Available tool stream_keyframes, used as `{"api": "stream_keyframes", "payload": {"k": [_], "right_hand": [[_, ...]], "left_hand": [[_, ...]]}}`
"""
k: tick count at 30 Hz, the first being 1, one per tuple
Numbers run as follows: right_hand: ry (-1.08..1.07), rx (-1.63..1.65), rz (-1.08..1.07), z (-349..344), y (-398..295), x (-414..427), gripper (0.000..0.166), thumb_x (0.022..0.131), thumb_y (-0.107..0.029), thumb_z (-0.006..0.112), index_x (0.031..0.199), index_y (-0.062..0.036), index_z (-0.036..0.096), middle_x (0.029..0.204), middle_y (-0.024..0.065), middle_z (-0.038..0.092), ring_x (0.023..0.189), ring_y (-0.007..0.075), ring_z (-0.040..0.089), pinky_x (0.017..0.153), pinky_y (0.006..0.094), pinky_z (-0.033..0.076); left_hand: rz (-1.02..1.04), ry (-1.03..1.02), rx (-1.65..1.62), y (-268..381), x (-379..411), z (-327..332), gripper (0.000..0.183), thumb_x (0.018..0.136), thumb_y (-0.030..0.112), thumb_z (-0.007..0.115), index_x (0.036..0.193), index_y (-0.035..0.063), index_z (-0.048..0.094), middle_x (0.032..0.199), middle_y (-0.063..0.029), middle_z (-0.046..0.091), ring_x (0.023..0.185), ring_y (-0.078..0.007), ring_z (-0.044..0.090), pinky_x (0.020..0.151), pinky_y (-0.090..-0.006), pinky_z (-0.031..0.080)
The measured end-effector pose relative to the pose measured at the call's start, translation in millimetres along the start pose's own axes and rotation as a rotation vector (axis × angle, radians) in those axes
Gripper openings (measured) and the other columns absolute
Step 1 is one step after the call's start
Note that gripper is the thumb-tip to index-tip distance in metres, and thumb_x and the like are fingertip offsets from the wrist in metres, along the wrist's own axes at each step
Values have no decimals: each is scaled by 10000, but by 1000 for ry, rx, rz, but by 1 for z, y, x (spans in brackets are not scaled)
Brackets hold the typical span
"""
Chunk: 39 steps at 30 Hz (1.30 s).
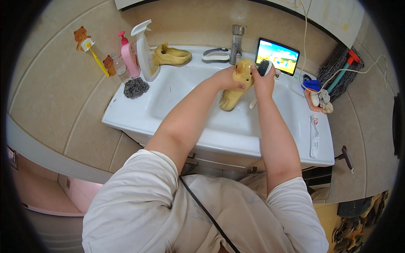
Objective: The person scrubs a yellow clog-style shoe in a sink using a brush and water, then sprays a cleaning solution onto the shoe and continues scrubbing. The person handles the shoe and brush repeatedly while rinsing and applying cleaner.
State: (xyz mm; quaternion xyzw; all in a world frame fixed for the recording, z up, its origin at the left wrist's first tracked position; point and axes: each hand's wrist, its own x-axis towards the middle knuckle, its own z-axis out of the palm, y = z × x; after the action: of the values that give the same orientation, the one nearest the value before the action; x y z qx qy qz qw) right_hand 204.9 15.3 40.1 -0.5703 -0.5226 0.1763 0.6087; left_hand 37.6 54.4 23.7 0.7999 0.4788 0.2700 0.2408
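My left hand (225,78) grips a yellow slipper (243,75) from its left side, above the white ceramic washbasin (177,95). Dark dots show on the slipper's rounded upper end, and its other end hangs down towards the basin. In my right hand (264,84) is a scrub brush (264,67) with black bristles and a white back. The bristles face left, close beside the slipper; whether they touch it I cannot tell. My right thumb lies at the slipper's right edge. A second yellow slipper (174,56) rests on the basin's back left rim.
Behind the slipper stands a chrome faucet (236,44), with another brush (215,55) on its left and a lit tablet (277,56) on its right. A spray bottle (146,57), pink pump bottle (129,57) and steel-wool scourer (136,88) crowd the left rim. A white tube (314,136) lies at right.
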Motion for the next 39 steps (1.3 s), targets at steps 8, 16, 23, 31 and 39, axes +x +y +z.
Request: {"api": "stream_keyframes", "payload": {"k": [8, 16, 23, 31, 39], "right_hand": [[113, 76, -65, -2, 7, 1, 676, 808, -349, 706, 1313, 0, 422, 1102, 218, 637, 1023, 339, 627, 887, 382, 466], [-300, 229, 395, 8, 39, 2, 446, 806, -206, 703, 1158, -62, 469, 870, 72, 615, 687, 155, 580, 587, 317, 464], [-647, 299, 566, 30, 35, -15, 351, 837, -129, 646, 1117, -18, 467, 864, 87, 598, 726, 180, 618, 556, 303, 500], [-723, 221, 590, 36, 36, -29, 292, 900, -194, 579, 1114, -23, 480, 946, 93, 583, 758, 189, 613, 573, 330, 513], [-702, 283, 643, 35, 33, -37, 285, 982, -280, 459, 851, -40, 541, 683, 96, 554, 548, 196, 543, 487, 344, 447]], "left_hand": [[22, -161, -77, -10, 7, -11, 690, 625, 275, 824, 1224, 55, 563, 1131, -135, 651, 1053, -271, 613, 911, -362, 480], [-86, -395, 14, 2, -15, -47, 578, 682, 205, 779, 1215, 84, 588, 1157, -89, 639, 1065, -201, 583, 914, -349, 456], [-249, -284, -364, -48, -75, -81, 687, 614, 259, 818, 1233, 67, 590, 1149, -74, 643, 1077, -208, 559, 934, -312, 406], [-432, -284, -535, -107, -96, -91, 557, 659, 247, 801, 1176, 136, 627, 1157, 10, 623, 1103, -135, 511, 917, -298, 364], [-414, -281, -536, -101, -104, -91, 581, 646, 278, 788, 1187, 150, 619, 1152, 21, 627, 1119, -135, 498, 910, -327, 366]]}}
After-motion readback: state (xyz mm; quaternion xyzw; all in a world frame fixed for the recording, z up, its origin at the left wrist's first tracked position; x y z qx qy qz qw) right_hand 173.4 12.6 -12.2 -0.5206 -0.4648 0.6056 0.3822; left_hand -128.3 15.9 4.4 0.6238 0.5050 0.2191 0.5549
